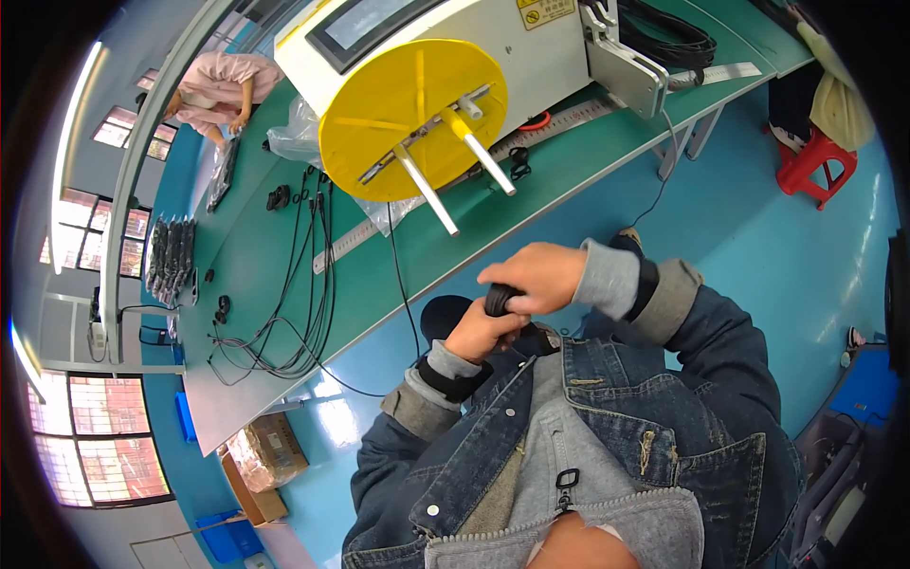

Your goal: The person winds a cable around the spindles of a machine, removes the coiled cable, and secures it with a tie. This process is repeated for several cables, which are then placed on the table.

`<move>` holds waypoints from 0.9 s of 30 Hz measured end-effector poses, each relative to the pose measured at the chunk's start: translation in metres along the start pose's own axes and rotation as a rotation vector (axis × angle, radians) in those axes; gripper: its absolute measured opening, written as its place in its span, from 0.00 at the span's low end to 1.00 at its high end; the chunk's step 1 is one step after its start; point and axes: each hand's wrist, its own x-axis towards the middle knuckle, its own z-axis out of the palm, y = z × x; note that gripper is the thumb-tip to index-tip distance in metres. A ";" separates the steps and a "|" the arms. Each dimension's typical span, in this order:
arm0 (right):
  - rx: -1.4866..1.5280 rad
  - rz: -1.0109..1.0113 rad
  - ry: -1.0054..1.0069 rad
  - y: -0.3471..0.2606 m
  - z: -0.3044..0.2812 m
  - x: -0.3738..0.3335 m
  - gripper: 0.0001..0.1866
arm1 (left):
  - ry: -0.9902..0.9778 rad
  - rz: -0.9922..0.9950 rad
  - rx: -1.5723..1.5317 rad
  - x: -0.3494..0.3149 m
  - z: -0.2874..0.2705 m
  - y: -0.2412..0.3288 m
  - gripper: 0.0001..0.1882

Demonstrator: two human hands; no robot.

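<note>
In front of my body, off the table's near edge, a small black cable coil (499,301) is bunched between my two hands. My left hand (479,330) grips it from below with curled fingers. From the right, my right hand (542,278) closes over its upper side, thumb and fingers pressed to it. The fingers hide part of the coil. Beyond my hands stands a white winding machine (531,71) with a yellow disc (379,104), from which two metal rods (427,190) stick out toward me.
Loose black cables (318,275) lie on the green table (455,251), one hanging over its edge. A steel ruler (346,245) and a large cable coil (673,43) are there too. Another person (218,90) works at the far left. A red stool (815,166) stands right.
</note>
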 end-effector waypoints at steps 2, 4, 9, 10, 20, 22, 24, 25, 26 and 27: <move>0.384 0.078 0.045 0.018 -0.025 0.014 0.12 | 0.048 0.041 -0.063 0.002 -0.007 -0.001 0.08; -0.132 0.301 0.451 0.054 -0.009 0.036 0.11 | 0.096 0.130 -0.119 0.000 -0.005 0.006 0.07; -0.287 0.474 0.564 0.118 0.032 0.080 0.10 | 0.132 0.202 -0.126 0.009 -0.007 0.020 0.09; -0.264 0.455 0.627 0.112 0.036 0.084 0.10 | 0.151 0.198 -0.142 0.008 -0.010 0.020 0.09; 1.322 0.696 0.242 -0.002 -0.006 0.014 0.11 | 0.159 0.455 -0.443 0.015 -0.014 0.022 0.11; 1.436 0.736 0.217 -0.002 -0.001 0.004 0.11 | 0.148 0.454 -0.442 0.016 -0.009 0.019 0.10; 1.406 0.727 0.228 -0.001 0.002 -0.002 0.09 | 0.174 0.462 -0.360 0.017 -0.003 0.019 0.10; 1.391 0.721 0.231 -0.001 0.003 -0.004 0.09 | 0.190 0.465 -0.319 0.017 -0.001 0.018 0.10; 1.392 0.723 0.229 -0.003 0.005 -0.008 0.09 | 0.192 0.465 -0.321 0.017 -0.001 0.018 0.10; 1.461 0.667 0.284 -0.009 0.008 -0.013 0.08 | 0.222 0.461 -0.349 0.018 -0.001 0.016 0.10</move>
